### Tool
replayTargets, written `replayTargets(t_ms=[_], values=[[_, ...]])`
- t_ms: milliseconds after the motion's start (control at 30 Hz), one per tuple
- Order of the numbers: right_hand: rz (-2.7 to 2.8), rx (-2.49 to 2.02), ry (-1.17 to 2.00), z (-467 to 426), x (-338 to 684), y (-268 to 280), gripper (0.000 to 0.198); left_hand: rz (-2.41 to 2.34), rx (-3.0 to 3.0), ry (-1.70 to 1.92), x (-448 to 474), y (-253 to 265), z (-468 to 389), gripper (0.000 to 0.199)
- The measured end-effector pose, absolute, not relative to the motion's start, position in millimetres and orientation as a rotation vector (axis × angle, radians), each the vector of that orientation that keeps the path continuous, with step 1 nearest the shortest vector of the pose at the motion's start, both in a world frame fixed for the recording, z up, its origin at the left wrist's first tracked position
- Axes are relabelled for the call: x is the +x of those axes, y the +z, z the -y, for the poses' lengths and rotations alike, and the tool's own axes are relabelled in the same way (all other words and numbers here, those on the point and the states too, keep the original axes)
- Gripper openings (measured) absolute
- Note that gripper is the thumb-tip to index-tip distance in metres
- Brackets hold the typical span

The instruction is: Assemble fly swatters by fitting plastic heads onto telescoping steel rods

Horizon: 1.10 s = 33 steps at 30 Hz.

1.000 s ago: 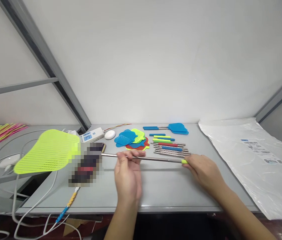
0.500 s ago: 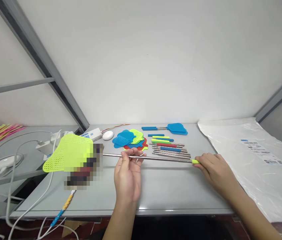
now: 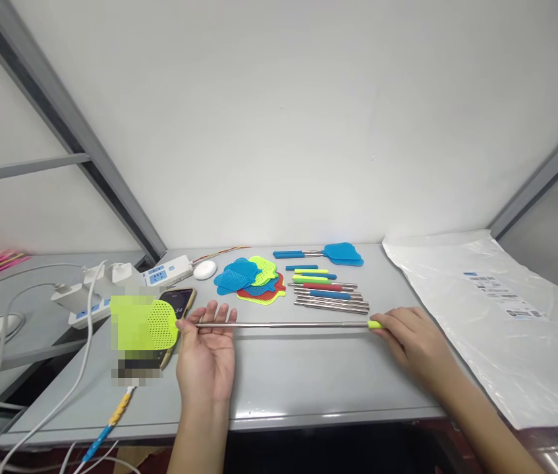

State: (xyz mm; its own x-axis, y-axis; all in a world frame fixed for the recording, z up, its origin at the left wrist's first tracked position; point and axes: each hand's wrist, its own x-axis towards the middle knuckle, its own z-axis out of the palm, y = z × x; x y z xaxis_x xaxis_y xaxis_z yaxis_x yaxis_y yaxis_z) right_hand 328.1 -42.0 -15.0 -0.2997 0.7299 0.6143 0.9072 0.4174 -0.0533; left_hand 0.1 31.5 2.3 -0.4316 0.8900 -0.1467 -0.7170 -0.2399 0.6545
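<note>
A fly swatter [image 3: 283, 324] is thumb-held by the left hand [image 3: 207, 359], fingers spread, and pinched by the right hand [image 3: 410, 336]; it could be bent by skewed pulling.

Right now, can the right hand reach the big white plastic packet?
Probably yes: the right hand is close beside the big white plastic packet, with nothing visible between them, but it holds the lime-green grip of the thin metal rod.
</note>
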Motion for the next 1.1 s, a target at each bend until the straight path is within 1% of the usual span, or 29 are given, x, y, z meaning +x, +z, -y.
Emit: replayTargets(t_ms=[233, 667, 833, 967, 1100], values=[[2.077, -1.407, -0.383, 42, 340, -22, 0.015, -0.763, 0.322, 1.793, 21, 5, -19, 0.030], [2.057, -1.374, -0.366, 44, 341, -24, 0.014, -0.680, 0.380, 1.771, 33, 7, -7, 0.030], [2.098, -1.346, -0.377, 43, 325, -23, 0.014, -0.638, 0.433, 1.635, 48, 6, -7, 0.028], [2.075, -1.371, -0.369, 42, 322, -23, 0.014, -0.656, 0.433, 1.625, 49, 8, -11, 0.034], [2.094, -1.376, -0.360, 43, 324, -25, 0.014, -0.689, 0.246, 1.711, 43, 7, -18, 0.040]])
